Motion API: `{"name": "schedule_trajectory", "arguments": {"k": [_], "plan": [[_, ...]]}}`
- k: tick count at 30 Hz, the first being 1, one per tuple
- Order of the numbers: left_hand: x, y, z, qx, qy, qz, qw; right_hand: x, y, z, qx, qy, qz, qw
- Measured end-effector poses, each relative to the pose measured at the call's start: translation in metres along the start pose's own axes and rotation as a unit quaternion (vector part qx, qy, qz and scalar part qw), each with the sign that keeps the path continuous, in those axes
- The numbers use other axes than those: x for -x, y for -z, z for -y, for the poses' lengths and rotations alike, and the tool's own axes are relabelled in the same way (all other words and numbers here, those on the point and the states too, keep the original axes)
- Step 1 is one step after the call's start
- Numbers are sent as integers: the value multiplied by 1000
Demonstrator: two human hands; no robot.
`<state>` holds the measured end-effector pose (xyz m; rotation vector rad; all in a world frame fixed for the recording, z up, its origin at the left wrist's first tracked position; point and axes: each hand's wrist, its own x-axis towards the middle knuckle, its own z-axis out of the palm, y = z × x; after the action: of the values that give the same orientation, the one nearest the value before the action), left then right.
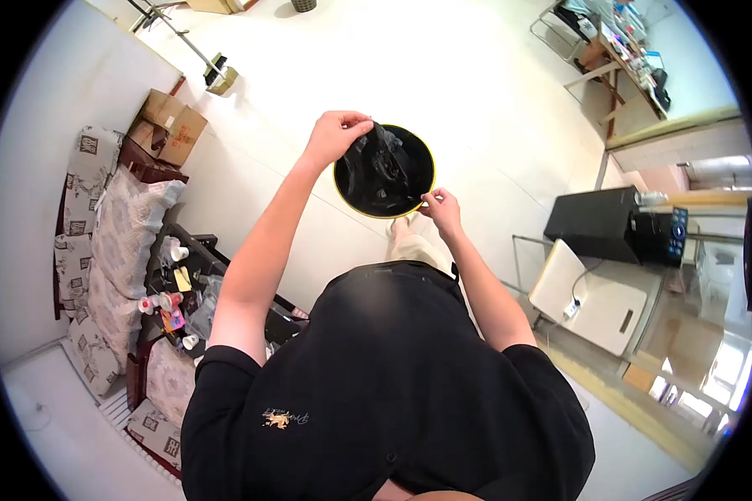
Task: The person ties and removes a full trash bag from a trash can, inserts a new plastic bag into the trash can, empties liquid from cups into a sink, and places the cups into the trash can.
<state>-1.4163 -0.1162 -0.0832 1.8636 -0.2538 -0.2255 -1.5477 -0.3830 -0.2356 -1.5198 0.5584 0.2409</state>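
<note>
A round black trash can (432, 159) with a yellow rim is in front of me, its mouth facing up. Inside it lies a crumpled black plastic bag (384, 163). At the far left of the rim, my left hand (337, 135) pinches the upper edge of the bag between thumb and fingers. My right hand (444, 210) is closed on the near right part of the yellow rim; whether it also pinches some of the bag cannot be made out. The bottom of the can is hidden by the bag.
At left stand a cluttered black table (194, 275), a cushioned sofa (121, 242) and a cardboard box (169, 125). A dustpan (221, 79) is beyond. On the right are a folding chair (593, 301) and black box-shaped unit (593, 219). A person sits by a desk (635, 75).
</note>
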Motion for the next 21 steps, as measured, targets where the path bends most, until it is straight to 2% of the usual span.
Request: {"name": "schedule_trajectory", "arguments": {"k": [2, 5, 8, 9, 14, 21], "plan": [[-57, 22, -7, 34, 22, 7, 999, -59, -15, 23, 7, -3, 25, 1000], [-141, 50, -8, 50, 32, -32, 998, -147, -38, 62, 28, -3, 43, 999], [-218, 85, -19, -21, 59, -46, 997, -235, -59, 94, 70, 11, 54, 996], [-242, 95, -14, -16, 50, -59, 997, -263, -67, 105, 103, 17, 61, 993], [-368, 160, -19, 81, 39, -97, 991, -383, -105, 194, 92, -14, 87, 992], [-554, 280, -27, 72, -36, -132, 988, -556, -175, 269, 75, -10, 73, 994]]}}
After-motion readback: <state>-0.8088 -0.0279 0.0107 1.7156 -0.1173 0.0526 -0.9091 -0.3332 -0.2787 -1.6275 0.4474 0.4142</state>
